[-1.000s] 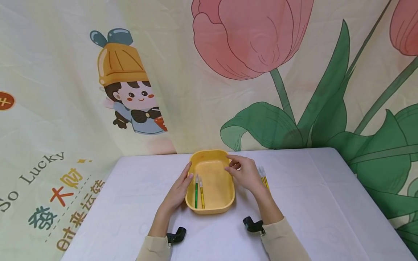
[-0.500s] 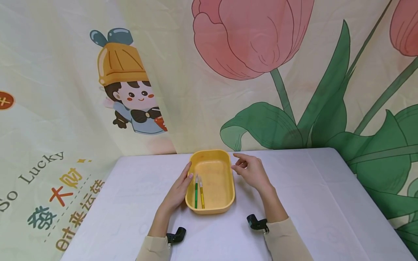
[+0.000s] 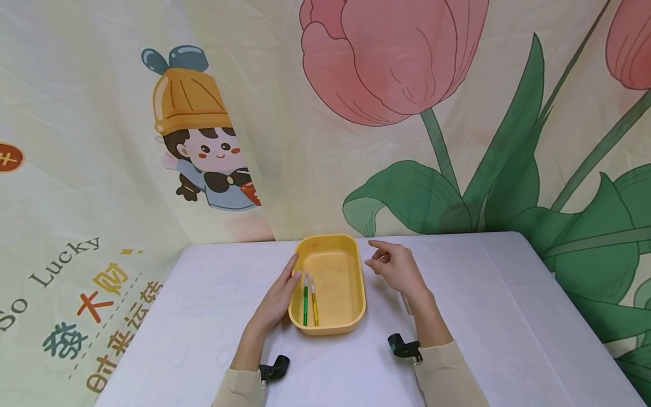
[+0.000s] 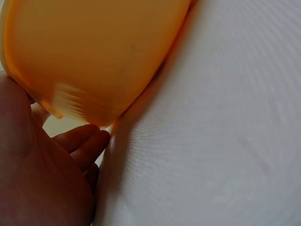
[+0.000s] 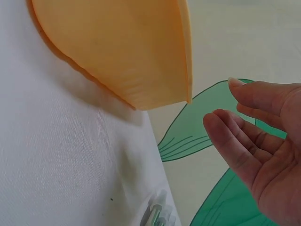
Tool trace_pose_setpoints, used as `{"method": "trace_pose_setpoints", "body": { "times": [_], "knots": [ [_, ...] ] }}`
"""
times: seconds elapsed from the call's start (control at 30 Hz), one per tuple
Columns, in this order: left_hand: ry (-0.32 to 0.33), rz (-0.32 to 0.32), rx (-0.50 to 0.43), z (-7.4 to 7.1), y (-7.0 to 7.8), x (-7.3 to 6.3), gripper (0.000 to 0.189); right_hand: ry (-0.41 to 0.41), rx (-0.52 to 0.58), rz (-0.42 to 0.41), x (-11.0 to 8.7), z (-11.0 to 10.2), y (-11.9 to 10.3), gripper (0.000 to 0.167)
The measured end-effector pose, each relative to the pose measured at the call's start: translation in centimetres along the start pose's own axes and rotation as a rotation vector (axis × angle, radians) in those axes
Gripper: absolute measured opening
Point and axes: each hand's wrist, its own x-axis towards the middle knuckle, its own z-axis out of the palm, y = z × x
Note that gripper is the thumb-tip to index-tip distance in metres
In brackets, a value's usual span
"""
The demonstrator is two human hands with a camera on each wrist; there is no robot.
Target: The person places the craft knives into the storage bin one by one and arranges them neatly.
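Observation:
A yellow plastic tray [image 3: 338,294] stands on the table in the head view. My left hand [image 3: 274,297] holds its left side, thumb at the rim and fingers along the outer wall. Inside the tray at left lie a green pen-like stick [image 3: 306,305] and a yellow pen-like stick [image 3: 315,305], both with pale pointed tips. To the right of the tray, apart from it, my right hand [image 3: 399,271] is raised with loosely bent fingers and nothing between them. Clear-capped sticks [image 5: 160,212] lie below it in the right wrist view, mostly hidden by my forearm in the head view.
A white cloth covers the table [image 3: 488,328]. Behind its back edge hangs a printed curtain [image 3: 285,169] with tulips and a cartoon child. Each wrist carries a small black camera, such as the right one [image 3: 402,346].
My right hand has moved from the tray's right rim outward to the right, clear of the tray. It now covers most of the sticks there. The left hand and tray stay put.

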Motion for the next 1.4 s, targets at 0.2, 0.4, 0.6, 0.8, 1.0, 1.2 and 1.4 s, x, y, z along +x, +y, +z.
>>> {"method": "trace_pose_setpoints", "body": {
  "times": [0.2,0.4,0.6,0.8,1.0,1.2,1.4],
  "knots": [
    [0.002,-0.005,-0.001,0.0,0.1,0.0,0.056,-0.025,-0.008,-0.005,0.0,-0.5,0.5,0.052],
    [0.002,-0.015,-0.005,0.0,0.2,-0.1,0.055,-0.037,-0.016,-0.005,0.0,-0.8,0.9,0.051],
    [-0.002,-0.019,-0.012,-0.1,-0.1,-0.1,0.057,-0.059,-0.027,0.026,0.1,-1.1,1.3,0.051],
    [-0.002,-0.02,-0.008,-0.1,0.0,-0.1,0.057,-0.077,-0.039,0.064,0.2,-1.4,1.8,0.051],
    [-0.001,-0.015,-0.003,-0.1,0.2,-0.1,0.056,-0.091,-0.042,0.071,0.2,-1.7,2.1,0.05],
    [0.001,-0.022,-0.004,-0.2,0.1,0.0,0.055,-0.093,-0.044,0.084,0.2,-1.9,2.4,0.049],
    [-0.002,-0.026,0.002,-0.1,0.0,0.0,0.056,-0.093,-0.05,0.11,0.1,-2.0,2.9,0.05]
  ]
}}
